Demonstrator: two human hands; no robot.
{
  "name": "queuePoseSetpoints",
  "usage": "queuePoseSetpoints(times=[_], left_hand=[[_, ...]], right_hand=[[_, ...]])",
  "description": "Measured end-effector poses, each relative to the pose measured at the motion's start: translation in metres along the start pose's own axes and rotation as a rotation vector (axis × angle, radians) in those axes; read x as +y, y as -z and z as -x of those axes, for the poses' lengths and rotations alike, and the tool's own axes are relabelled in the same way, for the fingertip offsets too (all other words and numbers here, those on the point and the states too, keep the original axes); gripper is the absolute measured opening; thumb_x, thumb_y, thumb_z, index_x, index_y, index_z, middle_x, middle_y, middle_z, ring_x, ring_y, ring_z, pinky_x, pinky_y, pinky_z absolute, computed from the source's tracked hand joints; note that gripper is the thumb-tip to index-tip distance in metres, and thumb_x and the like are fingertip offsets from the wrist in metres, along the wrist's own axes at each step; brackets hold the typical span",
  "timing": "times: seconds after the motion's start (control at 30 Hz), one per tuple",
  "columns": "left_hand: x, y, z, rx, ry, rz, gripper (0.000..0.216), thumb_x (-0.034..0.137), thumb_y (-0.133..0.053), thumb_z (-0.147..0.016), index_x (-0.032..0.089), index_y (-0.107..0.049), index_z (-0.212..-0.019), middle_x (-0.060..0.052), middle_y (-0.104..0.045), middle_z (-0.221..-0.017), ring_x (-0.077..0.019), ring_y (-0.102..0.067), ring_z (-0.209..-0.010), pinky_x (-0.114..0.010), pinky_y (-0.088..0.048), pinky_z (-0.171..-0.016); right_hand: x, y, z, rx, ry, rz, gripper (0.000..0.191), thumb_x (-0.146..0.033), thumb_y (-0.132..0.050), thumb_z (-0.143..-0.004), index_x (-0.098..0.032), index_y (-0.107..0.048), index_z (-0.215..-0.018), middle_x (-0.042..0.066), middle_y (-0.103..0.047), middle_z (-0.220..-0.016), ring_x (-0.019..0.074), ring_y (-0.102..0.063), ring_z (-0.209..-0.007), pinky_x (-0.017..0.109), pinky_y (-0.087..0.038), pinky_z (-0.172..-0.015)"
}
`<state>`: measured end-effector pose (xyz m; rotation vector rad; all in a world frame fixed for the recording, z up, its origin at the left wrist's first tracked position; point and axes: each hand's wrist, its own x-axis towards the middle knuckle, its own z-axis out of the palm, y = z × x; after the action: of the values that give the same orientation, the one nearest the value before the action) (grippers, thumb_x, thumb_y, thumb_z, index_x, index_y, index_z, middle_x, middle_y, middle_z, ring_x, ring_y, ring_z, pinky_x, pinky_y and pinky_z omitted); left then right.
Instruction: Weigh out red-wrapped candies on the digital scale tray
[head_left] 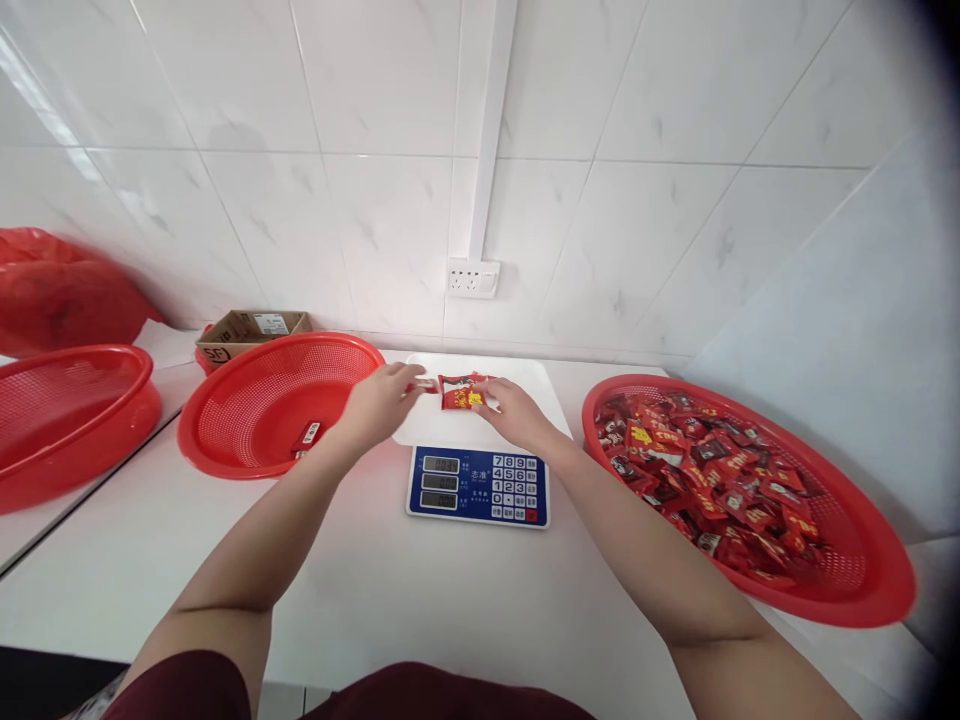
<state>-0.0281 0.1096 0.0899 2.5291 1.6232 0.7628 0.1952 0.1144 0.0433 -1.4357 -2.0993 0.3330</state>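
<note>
A digital scale (pixel 478 487) with a white weighing plate (pixel 540 388) and a blue keypad panel sits in front of me. Over its plate, my left hand (pixel 382 402) pinches a small red packet (pixel 430 386) by its end. From the other side, my right hand (pixel 516 412) has its fingers closed on a red snack packet (pixel 459 393) with yellow print. Part of that packet is hidden by my fingers. Whether other packets lie beneath it, I cannot tell.
At right, a large red basket (pixel 874 570) holds many red packets (pixel 720 470). To the left, another red basket (pixel 247 390) has a packet (pixel 307 436) in it. Beyond are a cardboard box (pixel 232 335), a third red basket (pixel 82 410) and a red bag (pixel 67 295). A socket (pixel 473 278) is on the wall.
</note>
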Motion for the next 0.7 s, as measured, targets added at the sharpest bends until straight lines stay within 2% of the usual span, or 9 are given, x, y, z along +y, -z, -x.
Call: queuePoseSetpoints(times=[0.1, 0.17, 0.23, 0.4, 0.53, 0.63, 0.7], left_hand=[[-0.021, 0.014, 0.008, 0.076, 0.119, -0.235, 0.029, 0.028, -0.046, -0.085, 0.019, -0.057, -0.111, -0.01, -0.063, -0.108, -0.0294, -0.055, -0.102, -0.04, -0.046, -0.08], [-0.029, 0.013, 0.011, 0.071, 0.104, -0.285, 0.032, 0.03, -0.048, -0.085, 0.017, -0.057, -0.112, -0.012, -0.06, -0.114, -0.0318, -0.05, -0.11, -0.045, -0.042, -0.088], [-0.03, 0.003, 0.011, 0.022, 0.046, -0.224, 0.036, 0.035, -0.049, -0.085, 0.016, -0.055, -0.115, -0.013, -0.057, -0.118, -0.0308, -0.047, -0.114, -0.045, -0.039, -0.093], [-0.012, -0.036, -0.002, -0.117, -0.148, -0.003, 0.04, 0.039, -0.052, -0.084, 0.017, -0.054, -0.117, -0.011, -0.059, -0.117, -0.0263, -0.049, -0.113, -0.04, -0.04, -0.095], [0.008, -0.059, -0.013, -0.17, -0.285, 0.079, 0.043, 0.035, -0.059, -0.079, 0.018, -0.053, -0.118, -0.009, -0.059, -0.119, -0.0259, -0.047, -0.116, -0.04, -0.039, -0.097], [0.017, -0.061, -0.018, -0.122, -0.245, 0.126, 0.027, 0.027, -0.047, -0.087, 0.022, -0.056, -0.112, -0.005, -0.063, -0.112, -0.0217, -0.055, -0.106, -0.034, -0.045, -0.086], [0.016, -0.052, -0.016, -0.074, -0.199, 0.122, 0.026, 0.026, -0.039, -0.09, 0.024, -0.057, -0.109, -0.004, -0.065, -0.107, -0.021, -0.059, -0.096, -0.032, -0.047, -0.077]], right_hand=[[0.009, -0.009, -0.009, -0.092, -0.027, 0.179, 0.042, -0.025, -0.056, -0.082, -0.018, -0.052, -0.124, 0.011, -0.045, -0.135, 0.0277, -0.037, -0.124, 0.043, -0.035, -0.098], [0.01, -0.016, -0.014, -0.138, -0.016, 0.249, 0.046, -0.027, -0.057, -0.082, -0.019, -0.049, -0.127, 0.011, -0.041, -0.139, 0.0296, -0.034, -0.126, 0.044, -0.035, -0.097], [0.009, -0.021, -0.017, -0.152, -0.002, 0.283, 0.044, -0.026, -0.057, -0.082, -0.02, -0.05, -0.125, 0.01, -0.047, -0.134, 0.0297, -0.037, -0.123, 0.044, -0.037, -0.094], [0.005, -0.019, -0.013, -0.122, 0.005, 0.293, 0.025, -0.016, -0.048, -0.086, -0.018, -0.06, -0.108, 0.009, -0.061, -0.113, 0.0236, -0.052, -0.106, 0.036, -0.043, -0.085], [0.001, -0.009, -0.001, -0.056, -0.027, 0.274, 0.024, -0.017, -0.041, -0.089, -0.019, -0.061, -0.102, 0.006, -0.065, -0.103, 0.0194, -0.057, -0.098, 0.031, -0.044, -0.08], [-0.002, 0.001, 0.004, 0.026, 0.003, 0.143, 0.024, -0.018, -0.041, -0.089, -0.02, -0.063, -0.099, 0.005, -0.067, -0.098, 0.0186, -0.06, -0.09, 0.03, -0.046, -0.078], [-0.001, 0.008, 0.004, 0.099, 0.04, 0.034, 0.024, -0.021, -0.041, -0.09, -0.02, -0.063, -0.1, 0.004, -0.068, -0.099, 0.0184, -0.061, -0.091, 0.03, -0.046, -0.079]])
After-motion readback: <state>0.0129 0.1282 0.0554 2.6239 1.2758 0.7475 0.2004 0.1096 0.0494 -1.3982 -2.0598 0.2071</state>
